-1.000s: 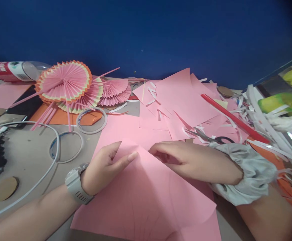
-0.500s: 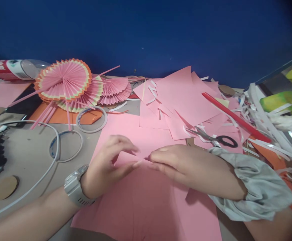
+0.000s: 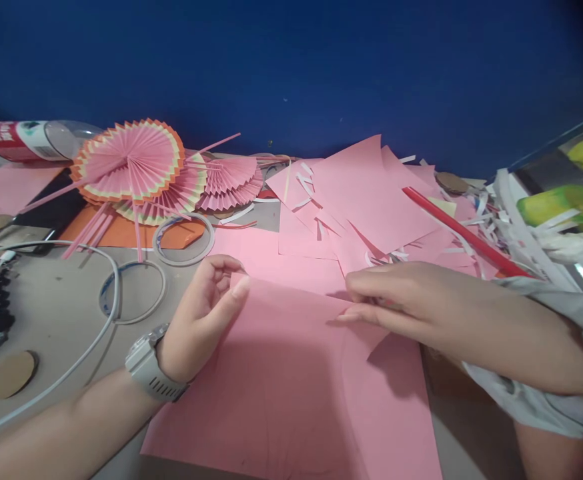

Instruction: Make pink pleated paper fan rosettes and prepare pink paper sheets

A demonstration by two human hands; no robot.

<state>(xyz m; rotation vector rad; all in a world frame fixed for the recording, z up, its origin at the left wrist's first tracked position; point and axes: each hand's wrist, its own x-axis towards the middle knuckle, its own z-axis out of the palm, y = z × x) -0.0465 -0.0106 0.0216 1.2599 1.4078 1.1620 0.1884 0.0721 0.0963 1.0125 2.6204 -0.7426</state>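
Observation:
A large pink paper sheet [image 3: 281,387] lies folded on the table in front of me. My left hand [image 3: 204,320], with a grey watch on its wrist, pinches the sheet's folded far edge at the left corner between thumb and curled fingers. My right hand [image 3: 421,303], with a grey sleeve at the wrist, presses its fingertips together on the same folded edge further right. The two hands are well apart along the fold.
Loose pink sheets [image 3: 366,200] and white paper strips lie behind my right hand, with a red stick [image 3: 464,233]. Pink pleated paper fans [image 3: 131,163], tape rings [image 3: 184,240], a white cable [image 3: 96,333], a plastic bottle [image 3: 26,140] and cardboard discs [image 3: 11,373] are at left.
My hands were close together at the middle of the folded edge; they have slid apart along it, left hand to the left, right hand to the right. The scissors are hidden behind my right hand.

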